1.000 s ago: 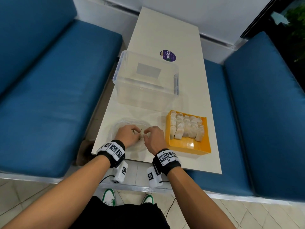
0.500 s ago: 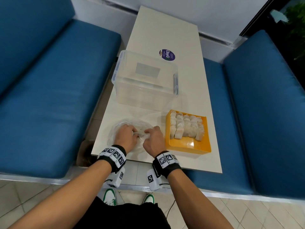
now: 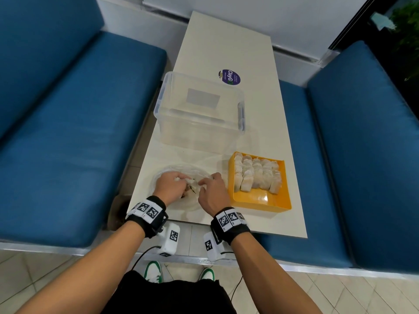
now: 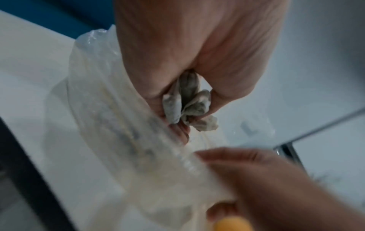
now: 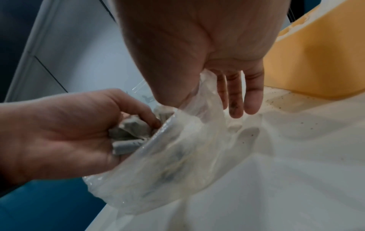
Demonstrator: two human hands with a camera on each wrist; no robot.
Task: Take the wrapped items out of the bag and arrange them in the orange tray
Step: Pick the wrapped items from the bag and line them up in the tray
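Note:
A clear plastic bag [image 3: 190, 201] lies on the white table's near left part. My left hand [image 3: 171, 185] is at its mouth and grips a bunch of small greyish wrapped items [image 4: 187, 100], also seen as wrapped items [image 5: 130, 134] in the right wrist view. My right hand [image 3: 212, 192] pinches the bag's edge [image 5: 199, 93] between thumb and forefinger, its other fingers straight. The orange tray [image 3: 260, 200] stands just right of my right hand. Several wrapped items [image 3: 256, 175] stand in rows in its far half.
An empty clear plastic box [image 3: 199, 114] stands behind the bag and tray. A purple round sticker [image 3: 229, 77] lies beyond it. Blue benches [image 3: 68, 132] flank the narrow table. The table's near edge [image 3: 226, 225] runs just under my wrists.
Both hands stay at the bag. The left hand has shifted slightly left, and dark wrapped items now show between the two hands.

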